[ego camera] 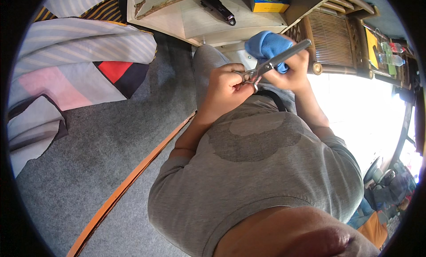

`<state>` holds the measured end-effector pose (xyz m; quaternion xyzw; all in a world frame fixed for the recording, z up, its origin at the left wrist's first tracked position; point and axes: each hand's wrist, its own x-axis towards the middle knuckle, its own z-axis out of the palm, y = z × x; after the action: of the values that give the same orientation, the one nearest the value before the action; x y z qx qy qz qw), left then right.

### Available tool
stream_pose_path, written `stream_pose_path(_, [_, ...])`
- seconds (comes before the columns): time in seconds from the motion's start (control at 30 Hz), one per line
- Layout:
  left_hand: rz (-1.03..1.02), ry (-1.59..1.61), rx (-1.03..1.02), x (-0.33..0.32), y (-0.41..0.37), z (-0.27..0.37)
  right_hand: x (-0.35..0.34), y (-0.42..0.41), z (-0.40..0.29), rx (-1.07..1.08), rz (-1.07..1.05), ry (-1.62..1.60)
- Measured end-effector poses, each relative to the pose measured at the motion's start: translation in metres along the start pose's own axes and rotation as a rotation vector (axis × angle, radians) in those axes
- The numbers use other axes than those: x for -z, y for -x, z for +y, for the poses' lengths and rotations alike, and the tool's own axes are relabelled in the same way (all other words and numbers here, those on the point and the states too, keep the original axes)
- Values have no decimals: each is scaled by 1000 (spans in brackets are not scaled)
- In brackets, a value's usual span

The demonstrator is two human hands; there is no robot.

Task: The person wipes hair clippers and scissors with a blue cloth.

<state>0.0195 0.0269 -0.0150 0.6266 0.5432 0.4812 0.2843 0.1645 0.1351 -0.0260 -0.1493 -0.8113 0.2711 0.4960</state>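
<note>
My left hand (223, 88) grips a pair of metal thinning shears (266, 67) by the finger rings. Their blades are together and slant up to the right, with a toothed edge visible. A folded blue cloth (264, 45) is bunched in my right hand (294, 72), just behind the shears. The blades pass in front of the cloth and the right-hand fingers, so part of that grip is hidden. Whether the cloth touches the blades I cannot tell. Both hands are close together above my lap, in front of my grey shirt (259, 170).
A black hair clipper (218, 8) and a yellow and blue box (270, 3) sit in a worn wooden cabinet (196, 22) ahead. Bamboo furniture (332, 40) stands right, with plastic bottles (392, 59) beyond. Patterned fabric (83, 50) lies left on grey carpet (100, 140), crossed by an orange strip (133, 178).
</note>
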Motion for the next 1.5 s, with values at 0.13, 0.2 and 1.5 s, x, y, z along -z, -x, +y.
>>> stream_pose_path(0.13, [19, 193, 139, -7, 5, -4, 0, 12, -2, -260, -90, -193])
stream_pose_path(0.2, [-1, 232, 175, -6, 6, -6, 5, 12, 1, -278, -65, -263])
stream_pose_path(1.5, [-80, -288, -62, 23, 6, -23, 23, 9, 8, 8, 252, 282])
